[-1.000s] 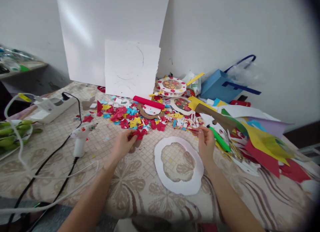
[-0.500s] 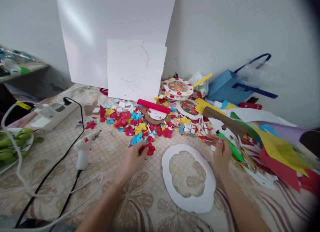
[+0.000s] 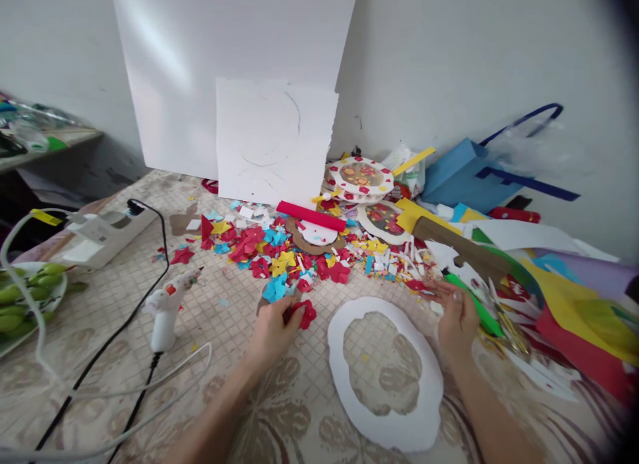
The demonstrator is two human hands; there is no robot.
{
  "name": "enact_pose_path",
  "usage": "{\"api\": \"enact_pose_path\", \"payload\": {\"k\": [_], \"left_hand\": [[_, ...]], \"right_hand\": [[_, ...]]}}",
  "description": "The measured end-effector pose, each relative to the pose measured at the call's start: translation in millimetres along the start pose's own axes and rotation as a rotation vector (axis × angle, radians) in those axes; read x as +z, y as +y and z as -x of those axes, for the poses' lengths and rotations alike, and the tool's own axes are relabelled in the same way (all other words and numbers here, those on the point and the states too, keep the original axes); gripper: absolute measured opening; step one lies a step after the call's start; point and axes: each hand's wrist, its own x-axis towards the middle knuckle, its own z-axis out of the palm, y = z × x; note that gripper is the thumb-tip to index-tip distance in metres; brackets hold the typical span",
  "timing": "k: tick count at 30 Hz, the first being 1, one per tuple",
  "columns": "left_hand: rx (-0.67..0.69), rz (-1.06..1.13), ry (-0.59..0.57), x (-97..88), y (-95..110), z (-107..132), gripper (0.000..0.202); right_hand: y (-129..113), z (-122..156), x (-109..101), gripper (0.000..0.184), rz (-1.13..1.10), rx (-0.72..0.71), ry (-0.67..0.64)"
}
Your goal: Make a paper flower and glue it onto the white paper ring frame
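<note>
My left hand [image 3: 273, 336] pinches a red paper flower [image 3: 308, 314] between thumb and fingertips, just above the patterned tablecloth. Right beyond it lie a blue paper flower [image 3: 278, 288] and a brown piece, partly hidden. My right hand [image 3: 458, 323] rests low over the scraps on the right, its fingers stretched leftward and nothing visible in them. Near its fingertips is a red scrap [image 3: 415, 285]; beside it lies a green-handled tool [image 3: 479, 311]. Between my hands a white paper ring [image 3: 344, 391] with a wavy inner edge lies flat.
A white glue gun [image 3: 164, 321] stands at left, near a power strip [image 3: 107, 237] and cables. Paper flowers and scraps [image 3: 249, 243] pile up mid-table. Behind are decorated round pieces [image 3: 362, 174] and a white board [image 3: 239, 38]. Scissors [image 3: 512, 327] and coloured sheets [image 3: 574, 304] lie right.
The whole view has shifted slightly, so things sit a little lower and farther right. My left hand still holds the red flower; my right hand stays by the scraps.
</note>
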Motion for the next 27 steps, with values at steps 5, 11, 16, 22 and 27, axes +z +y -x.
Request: {"api": "enact_pose_path", "payload": {"k": [5,11,16,22,27], "left_hand": [[0.026,-0.048,-0.017,2.1,-4,0,0.025],[0.053,-0.040,-0.023,1.6,-6,-1,0.022],[0.106,0.013,0.019,-0.6,-4,-2,0.017],[0.145,-0.023,0.231,-0.8,4,1,0.023],[0.126,-0.079,0.456,-7.1,2,-3,0.020]], "right_hand": [[-11,6,2,0.033,-0.006,-0.057,-0.001],[-26,17,6,0.029,0.077,-0.126,-0.064],[-28,21,8,0.020,0.108,-0.100,-0.184],[-28,20,6,0.021,0.061,-0.044,-0.169],[-33,21,5,0.019,0.011,-0.026,-0.125]]}}
